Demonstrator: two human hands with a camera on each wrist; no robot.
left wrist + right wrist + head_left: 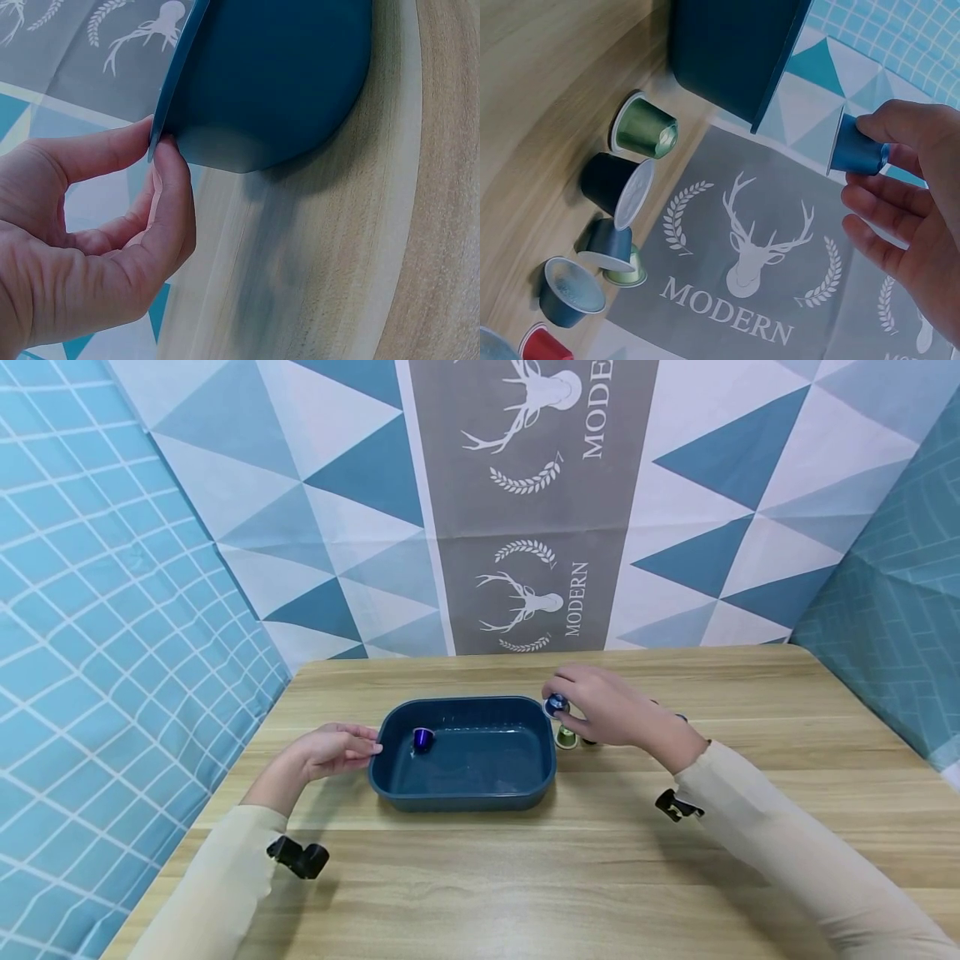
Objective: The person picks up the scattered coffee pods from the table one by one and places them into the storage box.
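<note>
A dark blue rectangular tray [465, 802] stands on the wooden table, with one purple-blue coffee capsule [423, 739] inside near its left end. My left hand [341, 749] pinches the tray's left rim [159, 112] between thumb and fingers. In my right hand [600, 703], a blue coffee capsule [856, 146] is held between thumb and fingers, raised beside the tray's right rim. Below that hand a green capsule [643, 126] lies on the table, close to the tray, with a black capsule [615, 184] next to it.
Past the black capsule, more capsules lie in a loose row: a dark blue one [609, 244], a pale green one [630, 268], a teal one [570, 291] and a red one [544, 343]. Patterned cloth [525, 527] hangs behind the table.
</note>
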